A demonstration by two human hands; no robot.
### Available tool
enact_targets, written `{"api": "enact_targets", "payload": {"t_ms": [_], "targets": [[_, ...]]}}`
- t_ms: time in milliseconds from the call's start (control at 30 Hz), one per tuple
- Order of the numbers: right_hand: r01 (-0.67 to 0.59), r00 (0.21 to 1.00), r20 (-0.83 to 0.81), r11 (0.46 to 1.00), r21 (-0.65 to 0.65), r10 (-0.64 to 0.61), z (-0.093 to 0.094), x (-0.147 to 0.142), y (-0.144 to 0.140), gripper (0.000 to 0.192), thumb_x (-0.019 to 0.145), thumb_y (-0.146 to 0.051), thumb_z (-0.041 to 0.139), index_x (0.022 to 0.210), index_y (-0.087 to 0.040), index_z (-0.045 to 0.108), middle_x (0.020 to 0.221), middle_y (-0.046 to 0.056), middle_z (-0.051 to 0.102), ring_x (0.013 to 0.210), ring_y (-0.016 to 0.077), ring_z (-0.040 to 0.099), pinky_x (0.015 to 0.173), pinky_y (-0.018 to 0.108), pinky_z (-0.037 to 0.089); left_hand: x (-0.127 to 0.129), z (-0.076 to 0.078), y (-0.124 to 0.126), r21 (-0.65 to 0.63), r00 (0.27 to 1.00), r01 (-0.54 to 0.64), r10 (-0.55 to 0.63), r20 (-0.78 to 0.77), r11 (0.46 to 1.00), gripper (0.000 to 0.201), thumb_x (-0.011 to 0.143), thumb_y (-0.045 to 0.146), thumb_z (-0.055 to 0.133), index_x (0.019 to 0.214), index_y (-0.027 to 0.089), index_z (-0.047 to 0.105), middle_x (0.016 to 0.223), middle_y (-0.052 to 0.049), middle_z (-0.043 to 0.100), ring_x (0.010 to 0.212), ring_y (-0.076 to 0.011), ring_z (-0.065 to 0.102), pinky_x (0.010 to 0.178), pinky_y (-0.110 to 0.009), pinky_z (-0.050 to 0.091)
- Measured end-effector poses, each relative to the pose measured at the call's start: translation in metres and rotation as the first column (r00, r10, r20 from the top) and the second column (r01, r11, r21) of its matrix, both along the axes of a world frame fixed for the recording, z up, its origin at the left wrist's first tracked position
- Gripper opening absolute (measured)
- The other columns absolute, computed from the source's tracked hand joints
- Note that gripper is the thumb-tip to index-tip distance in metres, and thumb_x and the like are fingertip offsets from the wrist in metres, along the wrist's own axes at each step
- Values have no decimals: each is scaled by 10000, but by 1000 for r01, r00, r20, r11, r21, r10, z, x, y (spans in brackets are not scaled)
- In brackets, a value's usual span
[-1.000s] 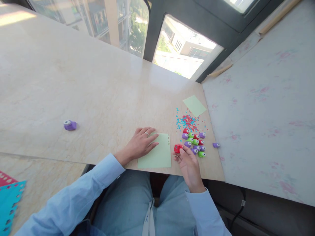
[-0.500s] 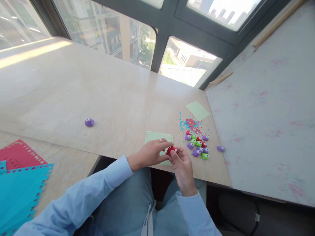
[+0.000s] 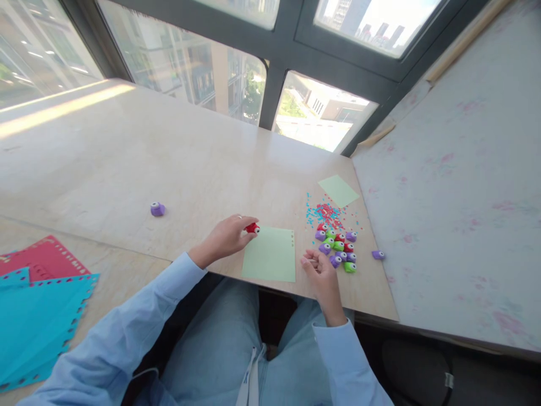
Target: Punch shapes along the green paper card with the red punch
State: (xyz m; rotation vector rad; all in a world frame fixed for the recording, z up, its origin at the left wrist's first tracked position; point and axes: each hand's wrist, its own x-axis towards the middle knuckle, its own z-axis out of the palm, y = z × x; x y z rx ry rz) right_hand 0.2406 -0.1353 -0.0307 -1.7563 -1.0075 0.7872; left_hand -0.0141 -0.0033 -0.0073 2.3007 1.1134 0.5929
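My left hand (image 3: pixel 226 237) grips a small red craft punch (image 3: pixel 252 228) between thumb and fingers, over the upper left corner of a pale green sheet of paper (image 3: pixel 269 259). Small holes show along the sheet's upper right edge; the hand and punch cover its upper left corner. Just right of the sheet, my right hand (image 3: pixel 324 277) is closed in a pinch, and what it may hold is too small to make out. Beside that hand stands a cluster of purple, green and red craft punches (image 3: pixel 339 246).
Red and blue paper bits (image 3: pixel 327 213) lie behind the cluster, near another green sheet (image 3: pixel 339 190). Single purple punches sit at left (image 3: pixel 158 209) and by the wall (image 3: pixel 378 255). Blue (image 3: pixel 38 321) and red (image 3: pixel 54 259) punched sheets lie at far left. A window (image 3: pixel 325 110) borders the table.
My hands have moved apart. The red punch, earlier between both hands over the sheet, has gone left and up with my left hand. My right hand has shifted right, off the sheet.
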Motion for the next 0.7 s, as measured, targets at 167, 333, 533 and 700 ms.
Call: {"api": "enact_targets", "payload": {"t_ms": [167, 333, 533, 700], "targets": [[-68, 953, 292, 996, -53, 81, -4, -1, 18, 455, 792, -494, 619, 1082, -149, 681, 968, 101, 692, 667, 185, 597, 699, 365, 521, -21, -1, 12, -96, 993, -6, -5, -120, 995, 220, 837, 133, 511, 1042, 186, 573, 943, -65, 667, 868, -219, 617, 771, -343, 477], [-44, 828, 556, 997, -61, 70, -5, -16, 27, 466, 830, -526, 552, 1091, -163, 684, 956, 105, 674, 844, 253, 614, 733, 361, 470, -29, -2, 17, -150, 993, 67, -81, -90, 986, 183, 822, 100, 517, 946, 203, 603, 930, -51, 640, 921, -217, 595, 811, -339, 466], [1, 777, 626, 995, -98, 61, -9, -23, 30, 487, 864, -551, 498, 1096, -165, 686, 823, 67, 666, 802, 256, 613, 690, 340, 426, -35, -17, 29, -113, 990, 115, -105, 92, 987, 219, 812, 97, 542, 967, 207, 651, 981, -55, 648, 965, -201, 593, 865, -348, 484], [7, 795, 606, 1000, -30, 13, -15, -21, 28, 513, 904, -559, 445, 1122, -152, 670, 829, 72, 671, 825, 263, 622, 739, 367, 457, -36, -32, 36, -56, 965, 170, -155, 212, 984, 119, 847, 222, 632, 946, 205, 696, 1039, -61, 701, 1014, -210, 619, 931, -372, 471]]}}
